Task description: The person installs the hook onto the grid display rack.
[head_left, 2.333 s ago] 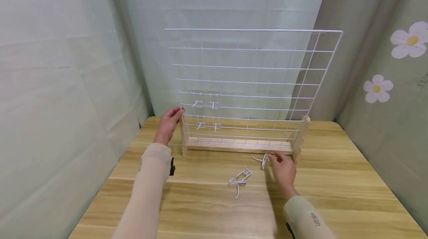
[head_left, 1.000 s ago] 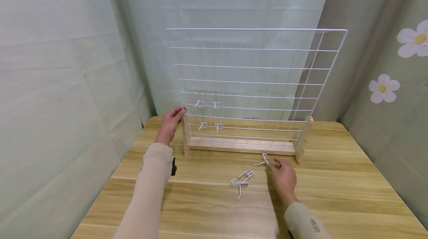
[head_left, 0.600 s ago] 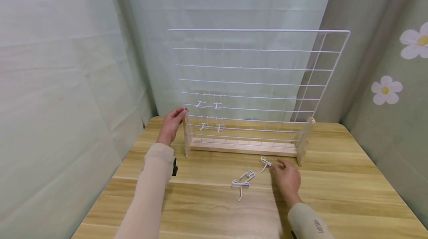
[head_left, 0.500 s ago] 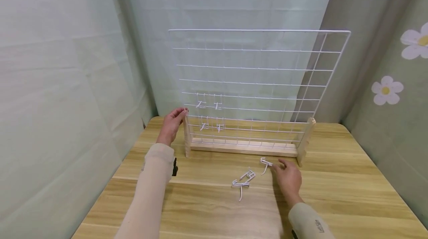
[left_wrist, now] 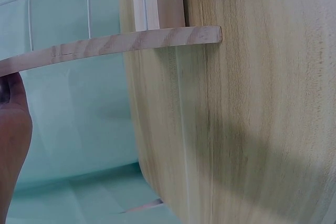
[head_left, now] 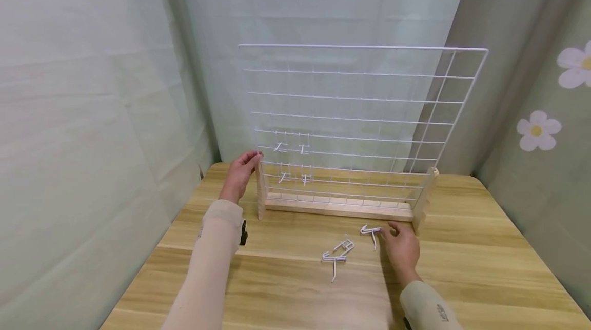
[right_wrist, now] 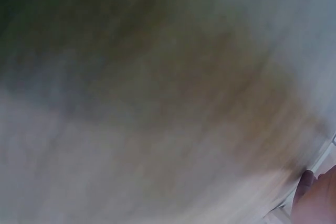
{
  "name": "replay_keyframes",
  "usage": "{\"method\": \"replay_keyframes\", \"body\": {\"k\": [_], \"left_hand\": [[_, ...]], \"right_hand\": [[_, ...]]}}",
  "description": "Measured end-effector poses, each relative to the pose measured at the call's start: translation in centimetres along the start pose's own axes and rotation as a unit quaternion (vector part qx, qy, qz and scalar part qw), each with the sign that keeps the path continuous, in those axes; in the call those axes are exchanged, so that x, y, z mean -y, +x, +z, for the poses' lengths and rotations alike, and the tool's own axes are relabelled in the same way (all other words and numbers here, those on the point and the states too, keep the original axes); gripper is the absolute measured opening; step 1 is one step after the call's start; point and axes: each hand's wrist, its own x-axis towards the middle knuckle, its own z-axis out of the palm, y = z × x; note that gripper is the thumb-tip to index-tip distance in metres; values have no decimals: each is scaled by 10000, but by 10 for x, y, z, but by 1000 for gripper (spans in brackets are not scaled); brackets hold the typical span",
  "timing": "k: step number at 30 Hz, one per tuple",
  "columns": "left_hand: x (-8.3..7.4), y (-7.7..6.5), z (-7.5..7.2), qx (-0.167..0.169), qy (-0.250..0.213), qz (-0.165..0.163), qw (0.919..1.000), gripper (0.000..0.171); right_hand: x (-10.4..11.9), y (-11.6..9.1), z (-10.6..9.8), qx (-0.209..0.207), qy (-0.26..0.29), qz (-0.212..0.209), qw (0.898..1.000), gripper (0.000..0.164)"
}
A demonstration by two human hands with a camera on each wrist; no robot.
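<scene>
1. Clock read from head-view centre. Wire grid (head_left: 362, 46), 1 o'clock: looks like coated metal, smooth, slight sheen.
2. Stand (head_left: 339, 206), 5 o'clock: wood, matt, bare-looking; streaky grain on its end piece, left wrist view.
3. Hook (head_left: 371, 230), between 4 and 5 o'clock: smooth, looks like coated metal.
4. Table (head_left: 286, 289), 6 o'clock: wood-grain top, smooth, satin, soft glare.
5. Drape (head_left: 92, 114), 9 o'clock: cloth, matt, creased.
6. Sleeve (head_left: 210, 268), 7 o'clock: matt cloth.

Seven hooks (head_left: 371, 230), one rack (head_left: 339, 208)
</scene>
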Motion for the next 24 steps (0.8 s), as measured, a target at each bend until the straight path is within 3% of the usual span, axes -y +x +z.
{"method": "replay_keyframes", "body": {"k": [12,24], "left_hand": [[-1,0,-6,-143,100,-42,9998,38],[0,-2,-1,-39,-10,-42,10000,37]], "right_hand": [[6,-1,7,-12,92,-167,9998,29],[2,4,4,101,-205,60,9997,32]]}}
